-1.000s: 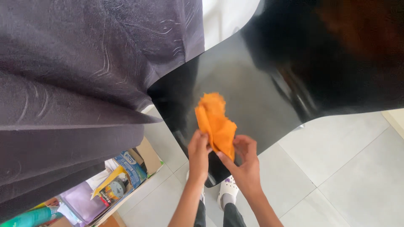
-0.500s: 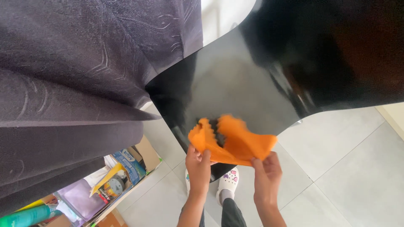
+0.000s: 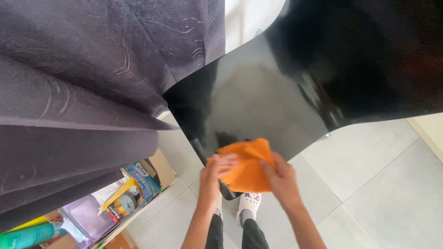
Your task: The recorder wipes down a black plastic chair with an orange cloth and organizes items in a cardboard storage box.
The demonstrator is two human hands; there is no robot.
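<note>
Dark grey curtain (image 3: 83, 83): heavy folds, embossed swirls. Glossy black table (image 3: 258, 92): smooth, reflective, rounded corner. Orange cloth (image 3: 247, 168): soft, folded flat at the table's near corner, pinched between left hand (image 3: 214, 173) and right hand (image 3: 281, 177), fingers closed on opposite edges.

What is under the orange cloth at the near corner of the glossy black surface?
The folded orange cloth lies over the near corner of the glossy black surface, both hands gripping its edges. The corner's tip is covered; below, white clogs stand on the tiled floor.
</note>
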